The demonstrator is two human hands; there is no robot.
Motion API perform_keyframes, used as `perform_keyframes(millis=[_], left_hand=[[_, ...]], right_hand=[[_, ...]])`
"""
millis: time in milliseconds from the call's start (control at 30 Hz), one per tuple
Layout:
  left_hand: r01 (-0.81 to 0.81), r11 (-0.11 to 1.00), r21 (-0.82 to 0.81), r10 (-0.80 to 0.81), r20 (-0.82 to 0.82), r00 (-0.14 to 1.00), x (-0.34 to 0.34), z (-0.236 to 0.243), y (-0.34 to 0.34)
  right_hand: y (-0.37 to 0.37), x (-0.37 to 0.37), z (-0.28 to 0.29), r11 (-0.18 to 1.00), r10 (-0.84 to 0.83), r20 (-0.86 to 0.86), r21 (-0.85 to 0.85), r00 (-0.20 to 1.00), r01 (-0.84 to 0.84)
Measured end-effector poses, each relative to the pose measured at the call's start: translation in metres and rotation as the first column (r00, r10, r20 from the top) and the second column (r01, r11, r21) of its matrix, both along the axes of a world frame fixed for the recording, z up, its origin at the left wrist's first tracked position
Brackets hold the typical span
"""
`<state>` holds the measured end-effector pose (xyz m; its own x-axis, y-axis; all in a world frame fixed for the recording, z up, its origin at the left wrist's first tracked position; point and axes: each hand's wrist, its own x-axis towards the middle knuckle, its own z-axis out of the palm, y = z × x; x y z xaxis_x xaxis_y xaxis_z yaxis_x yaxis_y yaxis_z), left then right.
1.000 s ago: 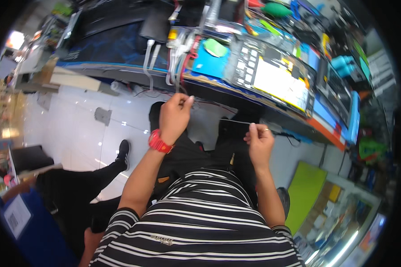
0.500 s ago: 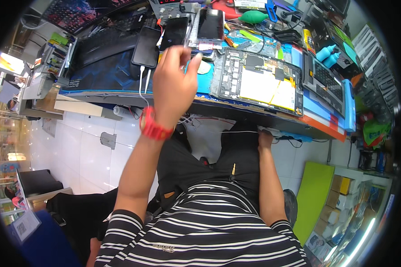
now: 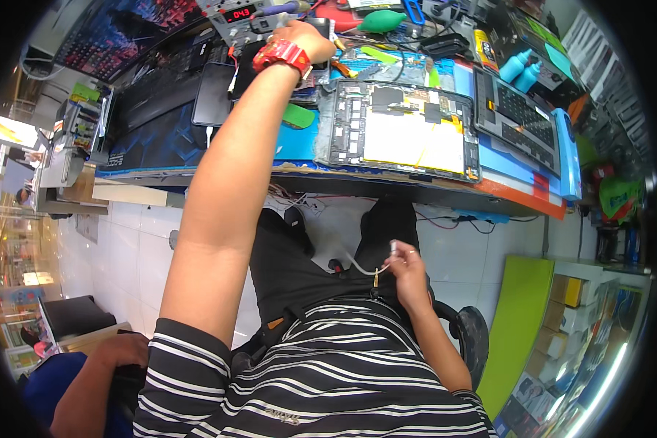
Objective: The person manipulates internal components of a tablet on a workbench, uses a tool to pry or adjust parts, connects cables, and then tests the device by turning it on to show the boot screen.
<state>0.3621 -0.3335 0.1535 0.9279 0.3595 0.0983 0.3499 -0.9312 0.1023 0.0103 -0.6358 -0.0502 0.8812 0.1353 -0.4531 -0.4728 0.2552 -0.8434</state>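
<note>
My left hand (image 3: 308, 41), with a red watch (image 3: 281, 55) on its wrist, reaches to the back of the desk, over the phones beside the bench power supply (image 3: 242, 18). Its fingers are mostly hidden, so what it touches cannot be told. A dark phone (image 3: 213, 93) lies left of that forearm, with a white plug at its lower end. Low over my lap, my right hand (image 3: 410, 276) is closed on a white cable (image 3: 363, 269), whose pale plug end sticks up from the fingers. An opened tablet (image 3: 416, 135) with its inner parts showing lies at the desk's front.
Right of the tablet sits a dark laptop (image 3: 522, 120), with light-blue bottles (image 3: 517, 67) behind it. A green air blower (image 3: 382, 22) and loose tools crowd the back. A green oval piece (image 3: 297, 116) lies near the front edge. Another person's arm (image 3: 95, 379) is at lower left.
My left hand has gone from above the desk's front to its back. My right hand has come from under the desk edge to over my lap, with the white cable.
</note>
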Motion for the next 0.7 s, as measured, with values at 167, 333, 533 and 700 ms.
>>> perform_keyframes(millis=[167, 333, 533, 700], left_hand=[[0.126, 0.983, -0.136, -0.13, -0.022, 0.991, 0.011, 0.004, 0.01], [0.282, 0.937, -0.208, -0.231, 0.237, 0.943, -0.007, 0.002, 0.014], [0.583, 0.634, -0.508, -0.223, 0.602, 0.767, -0.162, 0.033, -0.046], [0.505, 0.474, -0.721, -0.076, 0.538, 0.839, -0.271, -0.007, -0.06]], right_hand=[[0.011, -0.01, 0.025, 0.966, 0.258, 0.038, -0.006, 0.965, -0.258], [0.011, -0.006, 0.049, 0.927, 0.374, 0.111, -0.014, 0.921, -0.375], [0.033, 0.024, 0.13, 0.95, -0.091, 0.286, 0.311, 0.954, -0.003], [0.072, 0.069, 0.164, 0.991, 0.027, 0.767, -0.105, 0.642, 0.084]])
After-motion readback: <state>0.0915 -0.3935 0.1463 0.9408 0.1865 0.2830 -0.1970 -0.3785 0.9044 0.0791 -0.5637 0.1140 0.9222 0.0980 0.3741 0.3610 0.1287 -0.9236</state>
